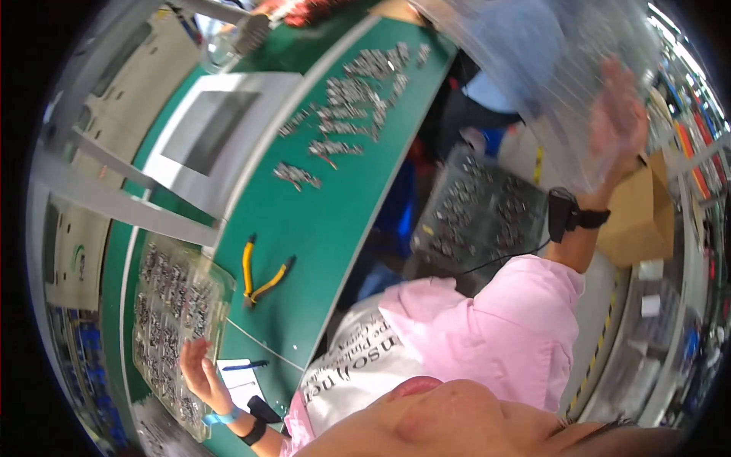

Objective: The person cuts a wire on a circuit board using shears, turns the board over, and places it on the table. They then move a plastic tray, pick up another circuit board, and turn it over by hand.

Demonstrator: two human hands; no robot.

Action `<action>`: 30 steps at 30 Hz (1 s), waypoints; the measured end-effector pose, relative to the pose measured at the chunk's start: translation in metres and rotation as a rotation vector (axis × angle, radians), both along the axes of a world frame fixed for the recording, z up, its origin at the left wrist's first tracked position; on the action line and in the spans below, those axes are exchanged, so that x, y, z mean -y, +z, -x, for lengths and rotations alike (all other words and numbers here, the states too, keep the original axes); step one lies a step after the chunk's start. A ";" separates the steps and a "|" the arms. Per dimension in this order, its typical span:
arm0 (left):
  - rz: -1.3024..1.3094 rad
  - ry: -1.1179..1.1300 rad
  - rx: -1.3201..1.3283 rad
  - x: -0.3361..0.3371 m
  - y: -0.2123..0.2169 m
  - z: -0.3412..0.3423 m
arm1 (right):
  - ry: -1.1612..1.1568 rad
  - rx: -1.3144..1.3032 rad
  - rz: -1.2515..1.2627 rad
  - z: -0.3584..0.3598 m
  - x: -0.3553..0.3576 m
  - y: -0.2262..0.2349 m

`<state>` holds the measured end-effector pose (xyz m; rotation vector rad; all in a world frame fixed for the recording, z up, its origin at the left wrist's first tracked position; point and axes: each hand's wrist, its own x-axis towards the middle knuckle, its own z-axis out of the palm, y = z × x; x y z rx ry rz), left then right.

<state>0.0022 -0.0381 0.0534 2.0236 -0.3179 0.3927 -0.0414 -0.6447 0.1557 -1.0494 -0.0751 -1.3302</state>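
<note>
My left hand (199, 373) is at the near rim of a clear compartment tray (221, 305) full of small metal parts. Its fingers are apart, and I cannot tell whether they touch the tray. On the upper right, my right hand (618, 122) is raised, gripping a large clear plastic sheet or lid (533, 68) that is blurred; some of the hand shows through it. On the green table (320, 236) lie yellow-handled pliers (251, 286), jaws toward me and handles spread. Farther along, small metal parts (350, 91) lie in loose rows and clusters.
A tray of dark parts (480, 206) sits low beside the table. A grey sheet (209, 129) lies on white paper across the rail. Near my left wrist are a pen (247, 365) and a white paper. A cardboard box (640, 213) stands right; another person's blue clothing (502, 38) shows behind the plastic.
</note>
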 end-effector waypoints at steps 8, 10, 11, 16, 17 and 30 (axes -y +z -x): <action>-0.103 -0.277 0.000 0.035 -0.005 -0.030 | -0.197 -0.107 0.203 0.204 -0.022 -0.008; -0.119 -0.294 -0.003 0.038 -0.010 -0.025 | 0.362 0.129 0.268 0.217 -0.021 -0.011; -0.115 -0.299 0.001 0.036 -0.007 -0.019 | 0.378 0.133 0.256 0.214 -0.021 -0.014; -0.037 -0.346 0.044 0.042 -0.017 -0.015 | -0.071 0.053 0.277 0.195 -0.033 -0.006; -0.041 -0.328 0.051 0.036 -0.017 -0.011 | 0.197 0.150 0.322 0.181 -0.038 -0.008; -0.082 0.025 0.139 0.001 -0.021 0.035 | -0.382 0.095 0.183 0.050 -0.069 0.054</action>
